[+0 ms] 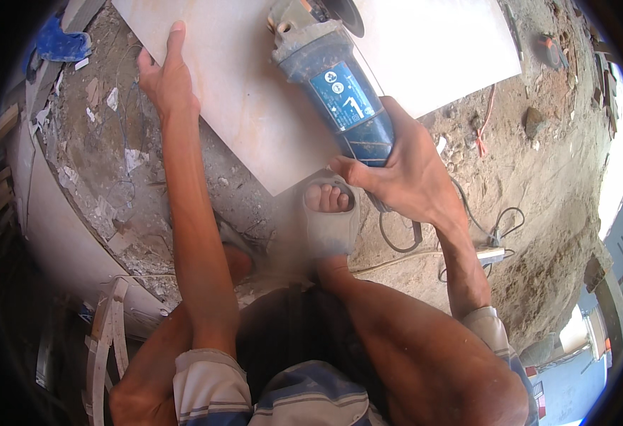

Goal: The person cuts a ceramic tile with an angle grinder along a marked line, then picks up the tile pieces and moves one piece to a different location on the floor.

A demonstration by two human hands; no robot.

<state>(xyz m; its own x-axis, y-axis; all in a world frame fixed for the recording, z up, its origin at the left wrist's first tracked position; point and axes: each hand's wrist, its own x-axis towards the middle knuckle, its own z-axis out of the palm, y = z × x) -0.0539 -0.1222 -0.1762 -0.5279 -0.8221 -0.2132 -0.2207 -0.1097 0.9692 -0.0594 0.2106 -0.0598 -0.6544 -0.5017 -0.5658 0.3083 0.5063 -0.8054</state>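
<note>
Plainly, right grip (419,170) wrapped round dusty cylindrical grinder (340,96), left grip (169,86) pinching smooth tile (233,92)

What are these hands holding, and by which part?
The right hand holds the blue angle grinder by its rear body; the left hand, the pale flat slab by its left edge.

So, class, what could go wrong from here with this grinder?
The toes in the open sandal sit near a corner of the tile; a dropped grinder could hurt them.
The ungloved left hand is at the tile's edge, so a jumping disc might cut it.
The cord loops near the sandal and may snag.
</note>
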